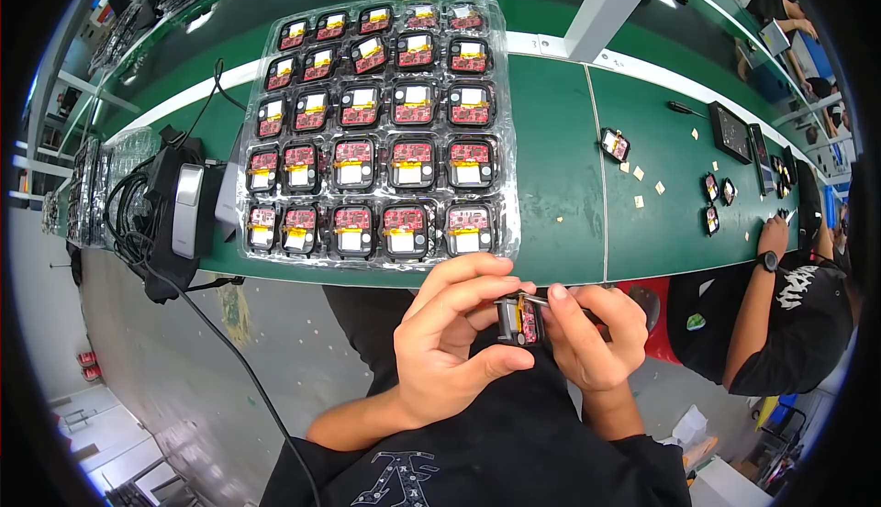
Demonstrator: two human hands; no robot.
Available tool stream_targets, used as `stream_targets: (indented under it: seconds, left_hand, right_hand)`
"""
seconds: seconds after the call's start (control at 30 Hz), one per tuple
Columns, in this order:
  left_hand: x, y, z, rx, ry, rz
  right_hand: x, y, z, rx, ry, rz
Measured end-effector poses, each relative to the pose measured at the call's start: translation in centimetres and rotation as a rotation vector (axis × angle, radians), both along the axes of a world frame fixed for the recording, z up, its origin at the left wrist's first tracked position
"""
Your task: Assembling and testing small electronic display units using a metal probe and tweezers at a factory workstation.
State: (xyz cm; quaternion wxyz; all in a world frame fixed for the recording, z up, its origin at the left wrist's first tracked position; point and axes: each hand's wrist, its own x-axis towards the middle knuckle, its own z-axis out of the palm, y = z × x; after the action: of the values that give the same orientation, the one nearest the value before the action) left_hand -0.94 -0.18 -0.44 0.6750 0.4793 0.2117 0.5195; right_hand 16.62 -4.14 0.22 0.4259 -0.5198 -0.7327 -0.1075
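Observation:
In front of my chest, just off the table's near edge, my left hand (pixel 447 346) grips an open black smartwatch case (pixel 510 323) between thumb and fingers. The case is tilted on its side, with a red circuit board (pixel 528 323) and a strip of yellow tape inside. My right hand (pixel 601 337) pinches a thin metal tool (pixel 535 300), its tip touching the upper edge of the case. Most of that tool is hidden by my fingers. Beyond my hands lies a clear plastic tray (pixel 509 140) with rows of similar open watch cases (pixel 401 230).
The green table (pixel 555 158) carries a loose watch case (pixel 615 144), scattered yellowish squares (pixel 639 201) and a screwdriver (pixel 681 107). A dark box (pixel 730 131) stands farther right, near a co-worker's arm (pixel 757 314). At left are a silver-and-black device (pixel 186 211) and coiled black cables (pixel 131 204).

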Motion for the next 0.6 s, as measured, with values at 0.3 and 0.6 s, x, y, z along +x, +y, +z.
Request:
stream_targets:
  seconds: [0.3,0.6]
  left_hand:
    - [-0.10,0.01,-0.02,-0.016,0.023,-0.007]
    - [-0.37,0.07,-0.12,-0.013,0.031,-0.028]
  right_hand:
    - [0.07,0.17,0.54,-0.091,0.066,0.049]
    - [0.27,0.11,0.71,-0.283,0.257,0.134]
